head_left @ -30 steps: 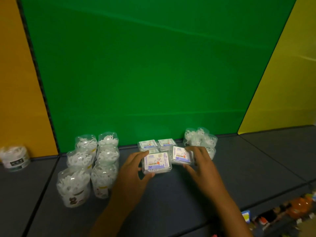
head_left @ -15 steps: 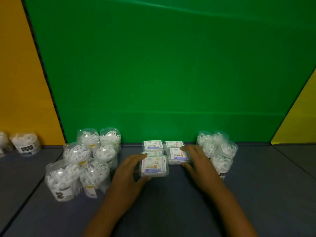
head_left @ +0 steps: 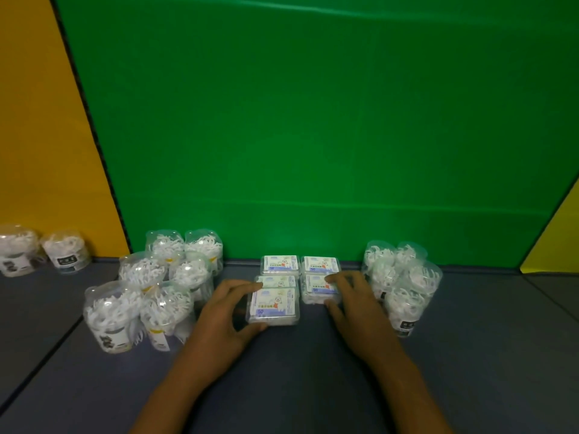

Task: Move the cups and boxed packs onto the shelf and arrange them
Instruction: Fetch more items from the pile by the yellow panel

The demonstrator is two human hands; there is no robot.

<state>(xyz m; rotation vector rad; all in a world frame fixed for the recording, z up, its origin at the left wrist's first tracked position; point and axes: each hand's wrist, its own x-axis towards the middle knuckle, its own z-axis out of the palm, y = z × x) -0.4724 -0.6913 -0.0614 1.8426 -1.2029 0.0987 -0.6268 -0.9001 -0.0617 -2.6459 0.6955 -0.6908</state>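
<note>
Left hand (head_left: 225, 311) keeps its grip on the front boxed pack (head_left: 275, 305), nudged nearer; right hand (head_left: 351, 296) still clasps its neighbour pack (head_left: 318, 288) — rows squaring up between the cups (head_left: 163, 289)

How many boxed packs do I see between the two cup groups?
5: two at the back, one under the left hand's fingers, one gripped by it in front, one under the right hand. More may be hidden.
</note>
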